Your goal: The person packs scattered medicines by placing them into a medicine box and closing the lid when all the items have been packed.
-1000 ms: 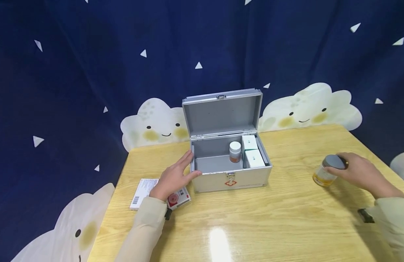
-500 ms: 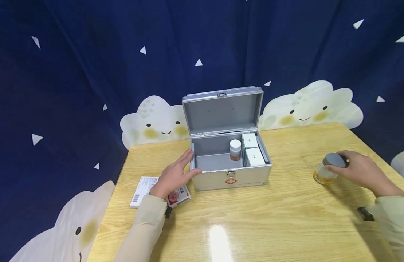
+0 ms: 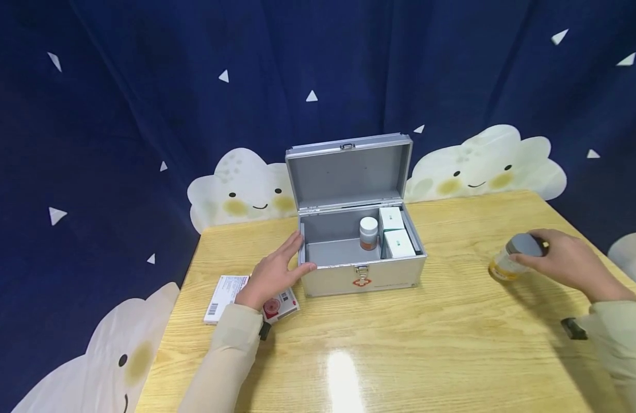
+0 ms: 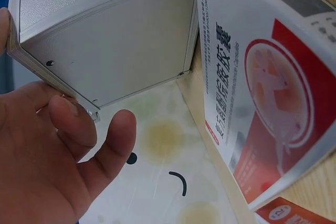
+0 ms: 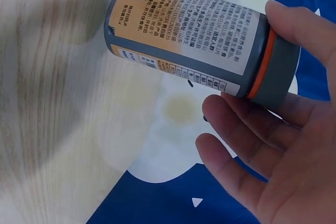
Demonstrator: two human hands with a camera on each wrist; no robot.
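My right hand [image 3: 568, 261] grips an orange-and-grey labelled supplement bottle [image 3: 507, 263] by its dark grey lid. In the right wrist view the bottle [image 5: 184, 35] tilts, its lid [image 5: 278, 69] between the thumb and fingers. My left hand [image 3: 277, 272] rests at the left end of the aluminium first-aid case [image 3: 328, 282], fingers spread along its side and thumb at the front rim. The case lid stands raised. Inside are a white-capped pill bottle [image 3: 368, 234] and two white medicine boxes [image 3: 398, 244], [image 3: 391, 218] at the right.
Under the left forearm lie two flat medicine boxes, one with a barcode [image 3: 225, 298] and one with a red picture [image 3: 280, 304], the latter partly hidden. All stands on a wooden table [image 3: 426, 344]. A dark blue curtain [image 3: 245, 57] with cloud shapes hangs behind.
The right hand with the supplement bottle has shifted slightly up and left in the head view, and the bottle leans more. The left hand stays at the case.
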